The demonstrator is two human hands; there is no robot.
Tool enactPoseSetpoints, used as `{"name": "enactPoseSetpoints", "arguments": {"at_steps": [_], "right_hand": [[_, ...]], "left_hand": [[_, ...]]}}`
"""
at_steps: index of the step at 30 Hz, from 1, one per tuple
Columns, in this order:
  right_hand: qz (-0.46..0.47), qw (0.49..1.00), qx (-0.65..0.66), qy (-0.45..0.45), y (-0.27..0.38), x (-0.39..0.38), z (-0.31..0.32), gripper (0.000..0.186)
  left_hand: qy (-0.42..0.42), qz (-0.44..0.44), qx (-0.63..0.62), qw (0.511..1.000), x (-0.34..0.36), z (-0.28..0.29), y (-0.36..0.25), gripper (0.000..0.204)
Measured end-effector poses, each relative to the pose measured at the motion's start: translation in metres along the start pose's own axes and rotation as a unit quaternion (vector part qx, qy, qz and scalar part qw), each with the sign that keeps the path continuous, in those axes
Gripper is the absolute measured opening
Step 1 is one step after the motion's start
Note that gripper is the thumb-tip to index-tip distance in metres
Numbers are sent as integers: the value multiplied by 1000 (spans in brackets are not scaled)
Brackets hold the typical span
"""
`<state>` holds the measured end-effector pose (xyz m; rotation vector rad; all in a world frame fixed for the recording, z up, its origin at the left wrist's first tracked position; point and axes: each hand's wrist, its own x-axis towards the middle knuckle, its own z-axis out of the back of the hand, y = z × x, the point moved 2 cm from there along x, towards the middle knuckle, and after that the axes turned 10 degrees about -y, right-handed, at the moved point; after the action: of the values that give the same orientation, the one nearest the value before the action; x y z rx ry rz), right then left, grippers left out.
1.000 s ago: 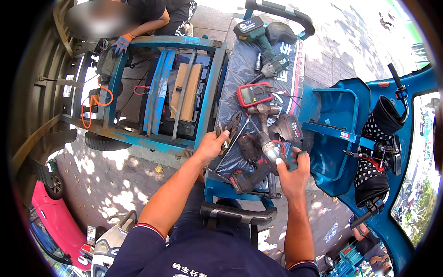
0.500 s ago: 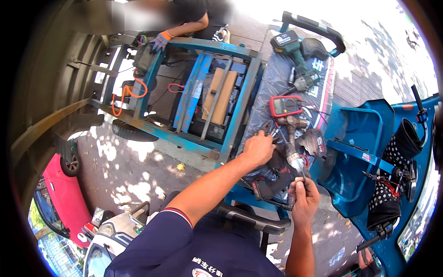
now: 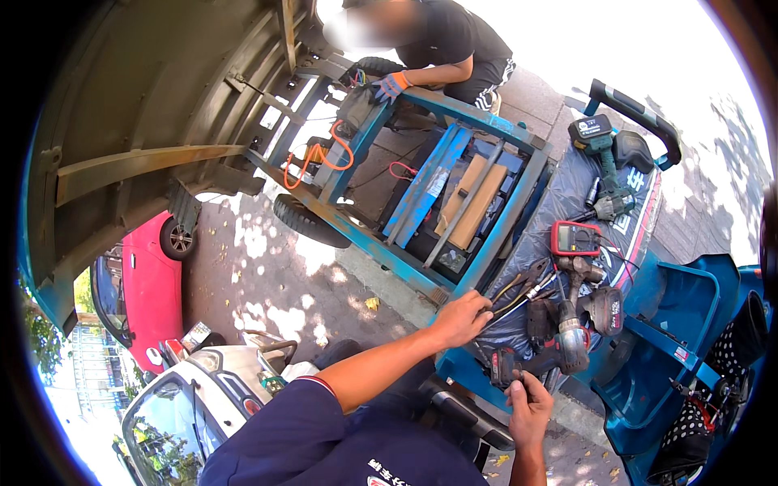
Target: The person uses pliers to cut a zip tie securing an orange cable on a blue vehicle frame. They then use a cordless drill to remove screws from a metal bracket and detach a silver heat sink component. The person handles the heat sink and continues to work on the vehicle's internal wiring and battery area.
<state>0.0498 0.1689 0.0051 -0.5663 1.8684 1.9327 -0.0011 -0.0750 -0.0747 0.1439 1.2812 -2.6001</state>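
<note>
My left hand (image 3: 460, 321) is closed, its fingertips beside the handle ends of dark-jawed pliers (image 3: 512, 293) on the plastic-covered seat (image 3: 519, 243). Whether it touches them or pinches something small, I cannot tell. Thumb and fingers of my right hand (image 3: 531, 403) are pinched together just below the battery of a red-and-black cordless power tool (image 3: 559, 352); what they hold is too small to name. Another cordless tool with a metal head (image 3: 580, 275) lies beyond it. Farther up the seat are a red multimeter (image 3: 575, 238) and a green cordless impact wrench (image 3: 606, 166).
A blue metal frame (image 3: 389, 257) with cardboard (image 3: 470, 202) inside stands left of the seat. A co-worker's gloved hand (image 3: 392, 86) rests on its far corner. Blue vehicle bodywork (image 3: 656, 356) is at right, a white vehicle (image 3: 182, 405) and red car (image 3: 150, 283) at left.
The view has swung, so the scene sits farther right. My left hand has drawn back from the pliers' jaws toward their handle ends. My right hand has moved nearer my body, away from the tool heads.
</note>
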Motion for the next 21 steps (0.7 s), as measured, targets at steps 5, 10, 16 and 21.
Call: {"name": "enactPoseSetpoints", "arguments": {"at_steps": [5,10,16,21], "right_hand": [[-8,1000,-25,13,-2,-3,-17,25],[4,999,-37,7,-1,-16,-58,25],[-5,998,-55,-26,-21,-35,-143,21],[-88,993,-27,-80,-51,-44,-243,22]], "left_hand": [[-6,34,-7,999,-53,38,42,29],[-23,119,-27,992,-73,78,112,35],[-59,201,-91,974,-68,142,241,41],[-58,235,-128,962,-50,207,328,38]]}}
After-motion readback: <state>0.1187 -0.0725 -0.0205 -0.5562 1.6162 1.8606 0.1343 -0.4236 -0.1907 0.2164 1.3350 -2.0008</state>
